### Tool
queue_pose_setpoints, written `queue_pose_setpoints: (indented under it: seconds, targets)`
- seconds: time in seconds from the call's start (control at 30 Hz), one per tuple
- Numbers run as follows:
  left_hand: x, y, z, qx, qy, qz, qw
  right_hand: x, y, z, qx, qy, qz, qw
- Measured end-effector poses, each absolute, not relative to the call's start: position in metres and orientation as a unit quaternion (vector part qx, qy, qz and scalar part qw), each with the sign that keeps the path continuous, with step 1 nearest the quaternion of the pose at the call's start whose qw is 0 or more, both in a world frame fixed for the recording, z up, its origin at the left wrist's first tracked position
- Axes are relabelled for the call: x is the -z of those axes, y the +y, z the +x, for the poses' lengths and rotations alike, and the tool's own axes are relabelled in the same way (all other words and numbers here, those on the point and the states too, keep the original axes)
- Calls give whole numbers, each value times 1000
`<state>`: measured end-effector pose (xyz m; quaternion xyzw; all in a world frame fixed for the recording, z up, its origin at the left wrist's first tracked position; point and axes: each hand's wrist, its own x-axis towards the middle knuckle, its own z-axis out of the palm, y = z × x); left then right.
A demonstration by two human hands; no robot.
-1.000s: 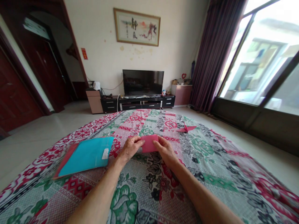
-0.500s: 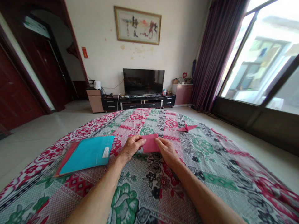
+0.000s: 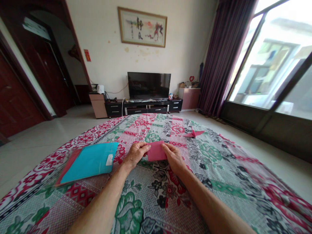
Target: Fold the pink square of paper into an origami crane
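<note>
1. Angles both forearms (image 3: 107, 191) inward over the worktop (image 3: 209, 169).
2. Pinches pink paper (image 3: 155, 152) between left hand (image 3: 135, 155) and right hand (image 3: 175, 157), with fingers closed on it.
3. Cannot read label (image 3: 109, 160) on blue packet (image 3: 87, 162).
4. Can read "静" on framed picture (image 3: 142, 28).

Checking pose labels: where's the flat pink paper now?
In the head view, the flat pink paper is just below centre, held between the left hand and right hand, right of the blue packet.

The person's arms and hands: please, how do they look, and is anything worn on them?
The left hand and right hand are bare, without gloves. The left forearm and right forearm show no sleeve, watch or bracelet.
</note>
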<state>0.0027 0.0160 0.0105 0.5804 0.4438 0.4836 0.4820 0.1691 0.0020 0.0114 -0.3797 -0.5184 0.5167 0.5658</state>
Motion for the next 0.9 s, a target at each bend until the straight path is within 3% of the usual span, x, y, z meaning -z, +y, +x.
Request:
queue_pose_setpoints:
  seconds: [0.9]
  targets:
    - [-17, 12, 4, -480, 441, 592, 474, -9, 3, 169, -490, -512, -400, 581]
